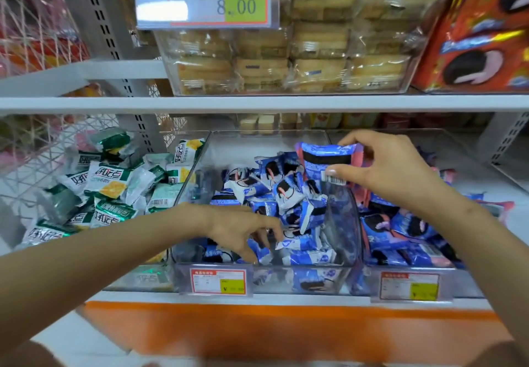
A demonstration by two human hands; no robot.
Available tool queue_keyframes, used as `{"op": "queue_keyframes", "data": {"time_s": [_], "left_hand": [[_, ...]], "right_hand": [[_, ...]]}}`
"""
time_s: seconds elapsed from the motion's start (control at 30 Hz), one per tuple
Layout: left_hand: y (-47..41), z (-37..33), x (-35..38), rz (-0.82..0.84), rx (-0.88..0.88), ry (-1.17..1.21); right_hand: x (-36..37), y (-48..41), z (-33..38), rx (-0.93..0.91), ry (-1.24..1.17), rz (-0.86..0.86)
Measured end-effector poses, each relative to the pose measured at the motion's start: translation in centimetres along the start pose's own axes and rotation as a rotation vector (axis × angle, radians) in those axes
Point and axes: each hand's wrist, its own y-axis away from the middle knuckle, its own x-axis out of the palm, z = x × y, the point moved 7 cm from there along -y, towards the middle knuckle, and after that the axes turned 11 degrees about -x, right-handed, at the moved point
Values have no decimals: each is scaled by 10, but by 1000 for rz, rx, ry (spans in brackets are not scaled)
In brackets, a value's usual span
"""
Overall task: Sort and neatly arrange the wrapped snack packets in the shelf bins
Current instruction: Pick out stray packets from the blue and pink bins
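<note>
Fingers (347,137) of the right hand (392,172) pinch a blue packet (323,156) while the left hand (243,230) rummages loosely; the bins (263,276) remain jumbled.

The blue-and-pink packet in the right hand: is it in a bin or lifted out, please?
Lifted out: the right hand pinches the packet above the bins.

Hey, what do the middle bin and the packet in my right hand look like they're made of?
Middle bin: clear rigid plastic, probably acrylic; the packets show through its glossy walls. Packet pinched in the right hand: thin printed plastic film, likely, since it looks shiny and crinkled.
</note>
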Motion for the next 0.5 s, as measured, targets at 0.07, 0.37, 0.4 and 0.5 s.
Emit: {"op": "queue_keyframes", "data": {"time_s": [0.07, 0.37, 0.4, 0.5], "left_hand": [[6, -1, -1, 53, -19, 148], [-34, -20, -61, -567, -41, -22], [-44, -25, -56, -527, -56, -58], [-62, -28, -50, -499, -114, -203]], "right_hand": [[1, 0, 1, -1, -6, 4], [4, -5, -4, 16, 90, -5], [3, -5, -4, 21, 114, -19], [-1, -8, -7, 48, 167, -39]]}}
